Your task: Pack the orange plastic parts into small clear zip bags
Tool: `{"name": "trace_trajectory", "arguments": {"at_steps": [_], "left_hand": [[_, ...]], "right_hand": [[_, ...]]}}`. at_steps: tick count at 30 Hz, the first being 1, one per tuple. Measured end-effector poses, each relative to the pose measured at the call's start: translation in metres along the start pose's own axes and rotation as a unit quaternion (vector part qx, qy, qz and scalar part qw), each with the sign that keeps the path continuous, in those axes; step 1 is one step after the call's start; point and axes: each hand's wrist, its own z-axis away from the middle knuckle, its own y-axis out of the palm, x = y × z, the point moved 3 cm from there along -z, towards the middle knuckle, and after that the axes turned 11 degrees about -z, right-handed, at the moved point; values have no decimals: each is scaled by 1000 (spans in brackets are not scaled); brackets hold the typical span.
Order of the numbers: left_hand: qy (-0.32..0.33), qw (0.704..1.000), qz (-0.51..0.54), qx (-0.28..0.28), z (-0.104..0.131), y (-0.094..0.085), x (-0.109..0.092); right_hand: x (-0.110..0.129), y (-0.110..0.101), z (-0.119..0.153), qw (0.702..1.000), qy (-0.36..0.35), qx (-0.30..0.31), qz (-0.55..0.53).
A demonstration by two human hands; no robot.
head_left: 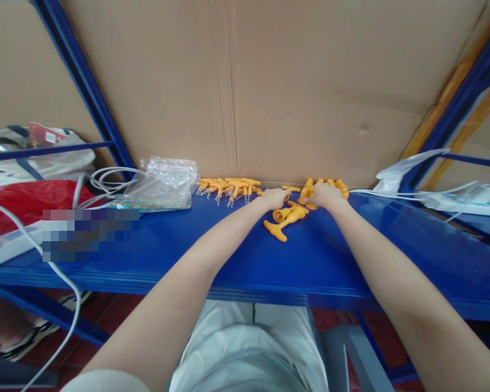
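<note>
My left hand is closed near the back of the blue table, with a small yellow corkscrew part at its fingertips. To its right, my right hand curls over a cluster of yellow bell-shaped corkscrew bodies; its fingers are partly hidden. Between the hands and nearer to me lies a yellow corkscrew, with a T-shaped handle toward the front. Left of my left hand, several yellow T-handles with metal spirals lie in a row along the back.
Bubble wrap and flat plastic packets sit left of the spirals. White cables, a red bag and a cloth bag are farther left. Cardboard walls the back. A power strip lies at right; blue posts frame both sides.
</note>
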Motion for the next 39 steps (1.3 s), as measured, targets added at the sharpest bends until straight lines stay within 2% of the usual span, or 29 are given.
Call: {"name": "trace_trajectory", "arguments": {"at_steps": [6, 9, 13, 16, 19, 21, 22, 25, 27, 29, 31, 34, 36, 39], "left_hand": [[-54, 997, -44, -22, 6, -7, 5], [-71, 996, -37, -36, 7, -10, 9], [-80, 995, -9, -52, 7, -13, 14], [-108, 989, 30, -94, 8, -21, 20], [-132, 976, 78, -154, 9, -34, 25], [-121, 965, 112, -202, 10, -44, 26], [-107, 960, 130, -226, 11, -48, 26], [-45, 944, 175, -277, 17, -57, 21], [4, 940, 170, -297, 25, -62, 16], [40, 940, 130, -313, 36, -65, 13], [50, 943, 75, -319, 47, -68, 13], [33, 954, 19, -297, 58, -66, 18], [25, 962, 2, -274, 62, -60, 22], [23, 966, -13, -259, 65, -44, 27]], "right_hand": [[17, -17, 13, 999, 32, 17, 29], [26, -25, 19, 999, 16, -11, 30], [35, -28, 22, 996, -43, -74, 14], [39, -25, 20, 990, -92, -98, -38], [42, -18, 14, 977, -111, -89, -160], [45, -13, 8, 948, -111, -69, -291], [47, -10, 6, 924, -109, -53, -363], [53, -5, 1, 828, -97, -7, -552], [57, -6, 1, 777, -91, 5, -623], [59, -9, 4, 751, -85, 5, -655], [60, -12, 7, 752, -75, 10, -654], [60, -15, 11, 787, -61, 15, -614], [60, -16, 12, 804, -65, 9, -591], [61, -13, 13, 800, -79, 13, -595]]}}
